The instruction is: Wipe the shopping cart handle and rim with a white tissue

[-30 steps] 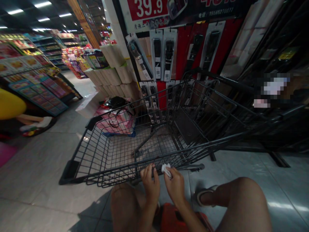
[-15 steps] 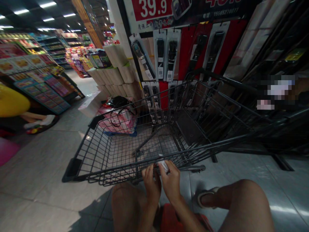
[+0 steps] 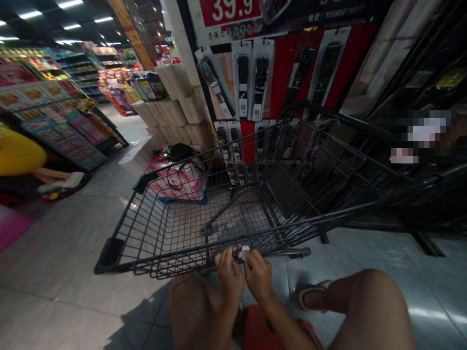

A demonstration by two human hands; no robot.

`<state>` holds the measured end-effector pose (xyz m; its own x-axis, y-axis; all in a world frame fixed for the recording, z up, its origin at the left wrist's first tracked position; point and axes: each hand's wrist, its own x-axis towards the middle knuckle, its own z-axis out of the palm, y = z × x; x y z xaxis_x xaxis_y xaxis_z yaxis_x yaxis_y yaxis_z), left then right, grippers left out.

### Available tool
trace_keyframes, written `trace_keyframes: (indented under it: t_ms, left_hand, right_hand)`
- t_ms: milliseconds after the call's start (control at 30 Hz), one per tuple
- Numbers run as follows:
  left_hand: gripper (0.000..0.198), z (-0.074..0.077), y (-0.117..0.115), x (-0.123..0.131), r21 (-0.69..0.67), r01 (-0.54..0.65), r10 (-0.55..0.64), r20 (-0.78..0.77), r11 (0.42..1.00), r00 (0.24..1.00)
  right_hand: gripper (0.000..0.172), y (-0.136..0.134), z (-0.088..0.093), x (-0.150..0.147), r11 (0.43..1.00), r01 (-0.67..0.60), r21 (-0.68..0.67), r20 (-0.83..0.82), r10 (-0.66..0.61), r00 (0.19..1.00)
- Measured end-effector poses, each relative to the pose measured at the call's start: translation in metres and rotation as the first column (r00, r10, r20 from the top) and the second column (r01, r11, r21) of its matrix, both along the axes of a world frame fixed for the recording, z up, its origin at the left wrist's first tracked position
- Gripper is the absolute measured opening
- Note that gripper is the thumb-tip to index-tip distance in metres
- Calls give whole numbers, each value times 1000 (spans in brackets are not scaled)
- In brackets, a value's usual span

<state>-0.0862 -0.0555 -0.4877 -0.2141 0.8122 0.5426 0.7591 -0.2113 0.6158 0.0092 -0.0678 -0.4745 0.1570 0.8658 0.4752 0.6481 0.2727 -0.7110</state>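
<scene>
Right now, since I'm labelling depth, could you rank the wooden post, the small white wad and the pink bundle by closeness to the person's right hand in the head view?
1. Small white wad: at the right hand's fingertips.
2. Pink bundle: left, low down, beyond the cart's far side.
3. Wooden post: upper left, far back.

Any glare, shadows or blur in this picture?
Head view: a glare streak on the floor at lower right, a jagged shadow at lower left; head view: the cart fades rightward into darkness near a pixelated patch; head view: the white scrap in the right hand is too small and soft to identify.
</scene>
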Motion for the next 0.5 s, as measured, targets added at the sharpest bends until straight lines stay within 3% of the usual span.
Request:
trace_keyframes:
  t_ms: [233, 500]
  left_hand:
    - [33, 4, 0, 1, -11, 24, -24, -1, 1000, 1000]
    - [34, 9, 0, 2, -18, 48, -48, -1, 999, 999]
  right_hand:
    - [27, -4, -2, 15, 1000, 3, 31, 80, -5, 997]
    - [24, -7, -5, 56, 989, 141, 42, 68, -144, 987]
